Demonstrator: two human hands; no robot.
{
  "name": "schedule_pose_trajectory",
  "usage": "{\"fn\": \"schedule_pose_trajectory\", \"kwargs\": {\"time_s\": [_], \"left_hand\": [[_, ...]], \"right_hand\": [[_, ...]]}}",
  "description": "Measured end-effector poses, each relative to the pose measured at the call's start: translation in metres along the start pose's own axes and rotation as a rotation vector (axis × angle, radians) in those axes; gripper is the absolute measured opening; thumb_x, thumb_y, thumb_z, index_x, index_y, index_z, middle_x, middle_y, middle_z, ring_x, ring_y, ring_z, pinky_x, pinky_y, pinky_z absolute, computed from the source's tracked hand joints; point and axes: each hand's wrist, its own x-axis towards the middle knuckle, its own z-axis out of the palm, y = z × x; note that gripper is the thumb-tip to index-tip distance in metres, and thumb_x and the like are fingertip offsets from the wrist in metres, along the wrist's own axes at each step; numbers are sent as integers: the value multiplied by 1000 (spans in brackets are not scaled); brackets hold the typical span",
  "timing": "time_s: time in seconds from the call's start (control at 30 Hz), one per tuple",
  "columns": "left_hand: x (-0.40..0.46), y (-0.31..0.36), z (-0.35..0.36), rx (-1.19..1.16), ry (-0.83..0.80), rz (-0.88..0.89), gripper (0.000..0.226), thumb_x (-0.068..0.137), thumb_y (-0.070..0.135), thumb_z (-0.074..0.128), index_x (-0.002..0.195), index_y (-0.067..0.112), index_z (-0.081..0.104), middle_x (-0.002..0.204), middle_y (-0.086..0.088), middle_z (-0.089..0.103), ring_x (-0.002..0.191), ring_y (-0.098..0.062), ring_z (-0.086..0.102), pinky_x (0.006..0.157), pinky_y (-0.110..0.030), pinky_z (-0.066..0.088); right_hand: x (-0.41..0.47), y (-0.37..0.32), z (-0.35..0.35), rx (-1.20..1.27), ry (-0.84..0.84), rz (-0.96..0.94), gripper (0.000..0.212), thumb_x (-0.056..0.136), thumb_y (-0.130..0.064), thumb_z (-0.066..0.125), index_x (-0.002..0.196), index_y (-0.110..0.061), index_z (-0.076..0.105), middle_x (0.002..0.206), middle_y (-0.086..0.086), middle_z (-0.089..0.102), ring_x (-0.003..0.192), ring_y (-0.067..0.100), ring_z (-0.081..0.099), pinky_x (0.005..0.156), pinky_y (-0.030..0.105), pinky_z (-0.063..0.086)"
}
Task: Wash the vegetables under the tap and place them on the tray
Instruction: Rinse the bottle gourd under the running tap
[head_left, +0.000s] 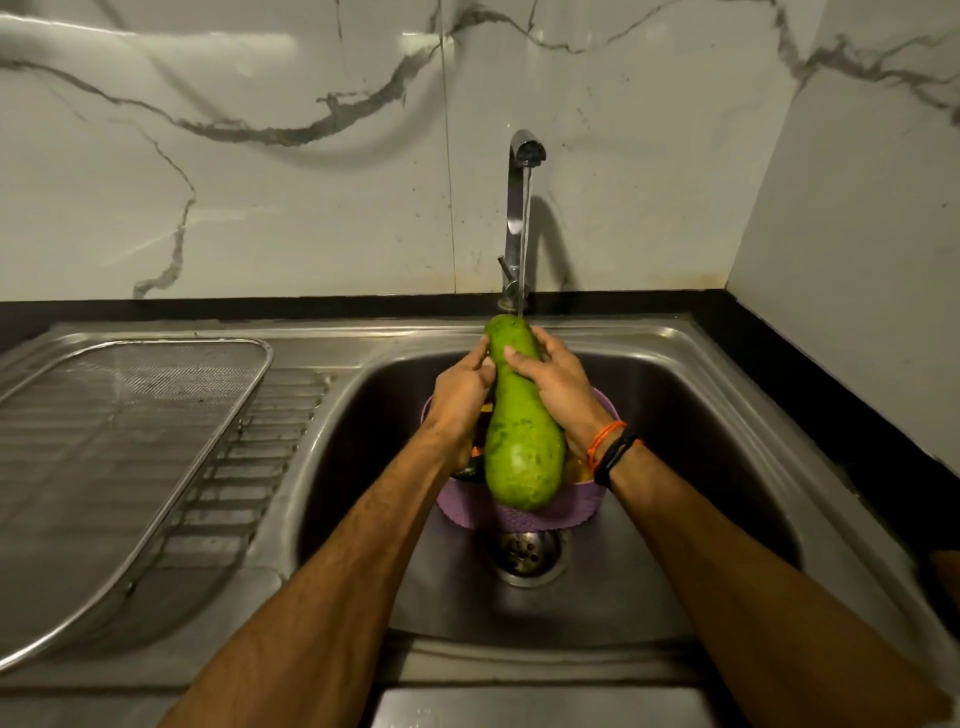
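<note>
Two hands are being used at the centre of the frame: the gourd (522, 415) is being gripped at its narrow upper end, with the left hand (457, 387) and the right hand (558, 384) curled round it from either side. It is being held under the tap (522, 156), above a purple basket (524, 512) in the sink (701, 415). The washing step is judged under way. Next, carrying to the mesh tray (130, 441) at the left is being called for.

Mottled green gourd (523, 415), lilac basket (545, 512), white grey-veined marble wall (260, 182), orange and black wristbands (610, 449).
</note>
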Motion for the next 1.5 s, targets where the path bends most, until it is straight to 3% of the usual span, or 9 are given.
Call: {"fn": "schedule_pose_trajectory", "kwargs": {"time_s": [0.07,0.13,0.27,0.43,0.67,0.83,1.2,1.43,1.5], "left_hand": [[0,2,-3,-2,11,13,45,99,23,56,143,32,49,111,-2,70,97,-19,67,81,-36,57],[0,3,-4,-25,29,15,48,94,26,64,140,28,53,107,-3,71,98,-19,68,89,-39,57],[-2,11,2,-122,-130,-13,40,102,28,47,140,18,53,118,-12,67,101,-25,67,89,-41,56],[-4,6,5,-157,-197,-65,51,104,25,45,152,31,31,135,-12,59,110,-30,63,91,-49,54],[0,4,5,-90,-76,-5,65,100,8,49,156,28,23,124,-4,60,94,-15,65,81,-32,54],[-8,7,7,-114,-86,-29,65,100,5,47,157,26,22,139,-9,56,91,-12,64,77,-28,55],[-8,12,6,-182,-90,-78,63,97,10,54,153,30,33,133,-10,62,116,-31,63,102,-53,48],[-11,18,2,-196,-52,-41,61,98,8,51,152,29,33,120,-6,66,102,-25,66,89,-43,54],[-14,17,4,-190,-87,-48,61,98,8,52,153,28,34,121,-5,66,107,-26,66,96,-48,51]], "right_hand": [[-2,-3,-1,56,10,-3,66,93,-17,63,152,-18,32,140,7,53,117,26,61,95,43,54],[-4,-5,1,148,22,12,63,95,-14,59,152,-20,32,145,7,49,121,26,58,99,46,51],[-7,-8,11,265,51,2,58,98,-12,53,152,-21,33,145,5,49,122,22,57,98,39,51],[-9,-9,9,-83,39,-36,55,103,-15,42,155,-14,24,159,2,28,141,15,34,111,22,29],[-9,-2,8,-305,-60,-65,50,103,-17,43,152,-15,30,162,0,19,149,11,15,115,18,8],[-5,-5,12,-315,-17,-36,53,104,-25,42,153,-15,26,163,2,19,150,12,14,124,38,10],[-1,-11,11,-250,1,-65,56,101,-19,49,153,-11,28,161,4,25,147,15,24,123,39,17],[-3,-9,17,-305,-64,-118,56,102,-22,47,153,-12,27,162,4,21,148,14,19,123,39,13],[1,-14,15,-262,-24,-105,55,102,-20,46,152,-10,28,161,5,24,147,15,23,123,38,15]]}}
